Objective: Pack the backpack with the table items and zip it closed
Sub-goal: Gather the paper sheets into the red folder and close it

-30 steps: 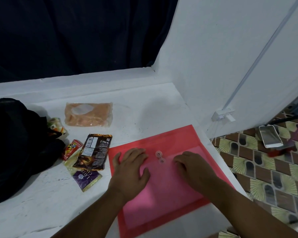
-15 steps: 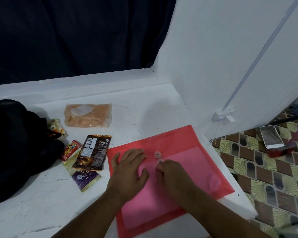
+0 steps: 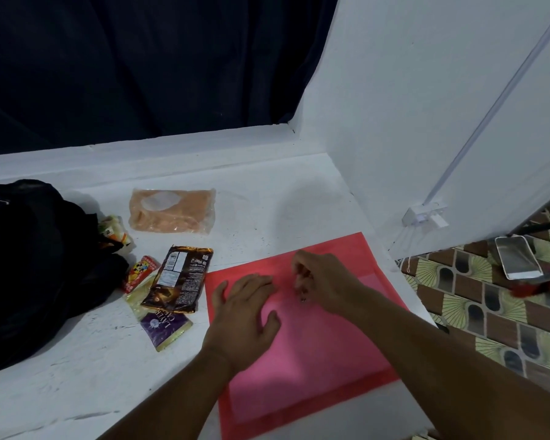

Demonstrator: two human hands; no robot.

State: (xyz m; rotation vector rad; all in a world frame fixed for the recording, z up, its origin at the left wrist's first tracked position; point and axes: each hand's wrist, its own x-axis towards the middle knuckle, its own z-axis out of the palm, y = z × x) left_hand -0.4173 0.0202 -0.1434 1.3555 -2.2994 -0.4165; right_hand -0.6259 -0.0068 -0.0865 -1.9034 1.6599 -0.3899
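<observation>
Change: right hand (image 3: 323, 282) had moved from the folder's right half onto the clasp at frame centre; closure judged under way, packing not begun.
Left hand (image 3: 246, 315): flat, fingers spread, pressing the red folder (image 3: 311, 360).
Right hand: fingers curled at the clasp; grip not discernible.
Backpack (image 3: 29, 265): left edge of surface (image 3: 77, 392), well apart from hands.
Snack packets (image 3: 178, 277): between backpack and folder.

My black backpack (image 3: 29, 265) slumps at the bench's left end. Beside it lie snack packets (image 3: 178, 277) and a flat red folder (image 3: 302, 338), pink sheet inside.
</observation>
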